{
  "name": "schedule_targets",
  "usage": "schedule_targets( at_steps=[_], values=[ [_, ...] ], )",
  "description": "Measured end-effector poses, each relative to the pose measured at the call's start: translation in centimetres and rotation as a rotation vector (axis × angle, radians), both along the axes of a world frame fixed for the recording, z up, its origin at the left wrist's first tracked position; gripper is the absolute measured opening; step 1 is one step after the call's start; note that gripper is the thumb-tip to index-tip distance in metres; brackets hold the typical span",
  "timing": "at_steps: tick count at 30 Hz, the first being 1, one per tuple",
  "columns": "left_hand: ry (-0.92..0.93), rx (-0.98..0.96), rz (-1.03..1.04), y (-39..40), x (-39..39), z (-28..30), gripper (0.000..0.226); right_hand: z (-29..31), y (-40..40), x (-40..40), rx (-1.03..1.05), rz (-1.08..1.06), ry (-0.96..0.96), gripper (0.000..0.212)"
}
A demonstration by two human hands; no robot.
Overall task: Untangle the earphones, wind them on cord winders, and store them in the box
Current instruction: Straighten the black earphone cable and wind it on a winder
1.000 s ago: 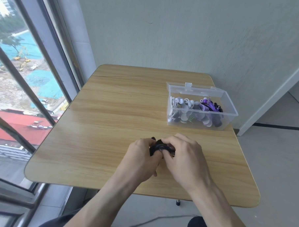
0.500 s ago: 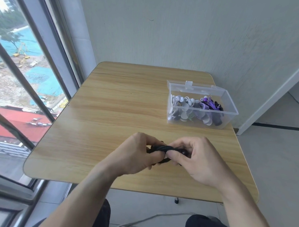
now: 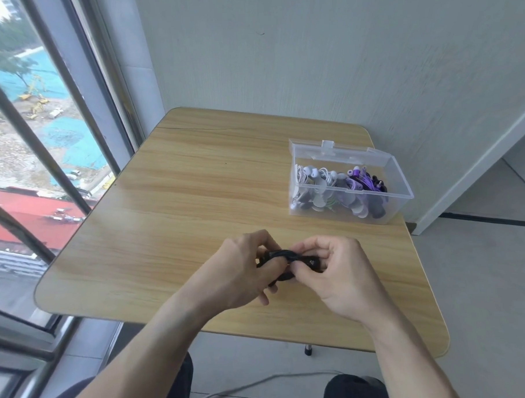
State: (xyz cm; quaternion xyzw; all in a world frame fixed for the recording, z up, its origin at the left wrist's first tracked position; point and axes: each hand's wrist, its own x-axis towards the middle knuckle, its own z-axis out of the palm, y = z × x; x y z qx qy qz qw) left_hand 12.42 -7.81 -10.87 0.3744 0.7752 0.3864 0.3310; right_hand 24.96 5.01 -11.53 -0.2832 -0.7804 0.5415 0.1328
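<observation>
Looks like a plain upper-floor room, maybe an office or flat corner. Beyond the hands (image 3: 288,273), a small wooden table (image 3: 195,201) against a bare pale wall (image 3: 339,60). Left of the hands, a tall window (image 3: 41,133) with metal bars, overlooking a building site and red roofs far below. Right of the hands, grey floor tiles (image 3: 484,279) and a white skirting board (image 3: 479,165).

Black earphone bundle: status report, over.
Left hand and right hand both grip black earphone cord bundle above wooden table. Clear plastic box open, path unobstructed.
</observation>
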Motion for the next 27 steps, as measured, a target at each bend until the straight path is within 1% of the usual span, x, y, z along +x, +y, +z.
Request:
schedule_targets(
  at_steps=[2,5,7,10,13,18,23,25,27],
  values=[
    [0.048,0.001,-0.023,0.0,0.2,0.1,0.01,-0.1,0.1,0.1,0.031,-0.032,0.026,0.022],
    [0.132,-0.015,-0.073,-0.2,0.1,0.3,0.014,0.0,0.4,0.3,0.008,0.038,0.071,0.021],
    [0.102,0.019,-0.109,-0.5,-0.1,0.4,0.014,0.2,0.6,0.4,-0.029,0.096,0.097,0.023],
    [0.034,0.095,-0.112,-0.8,-0.2,0.7,0.016,0.3,1.0,0.3,-0.008,0.091,0.148,0.027],
    [0.053,0.13,-0.087,-0.8,-0.2,0.8,0.016,0.2,0.9,-0.1,0.005,0.069,0.213,0.026],
    [0.161,0.161,-0.024,-0.6,-0.2,0.3,0.019,0.4,0.0,-1.0,0.068,0.053,0.282,0.028],
    [0.146,0.151,0.033,-0.6,-0.1,0.1,0.02,-0.4,-0.4,-1.3,0.101,0.031,0.231,0.019],
    [0.146,0.146,0.055,-0.6,0.1,-0.1,0.02,-0.5,-0.6,-1.2,0.092,0.018,0.223,0.022],
    [0.164,0.148,0.067,-0.4,0.2,-0.2,0.02,-0.4,-0.8,-1.4,0.074,-0.01,0.244,0.03]
  ],
)
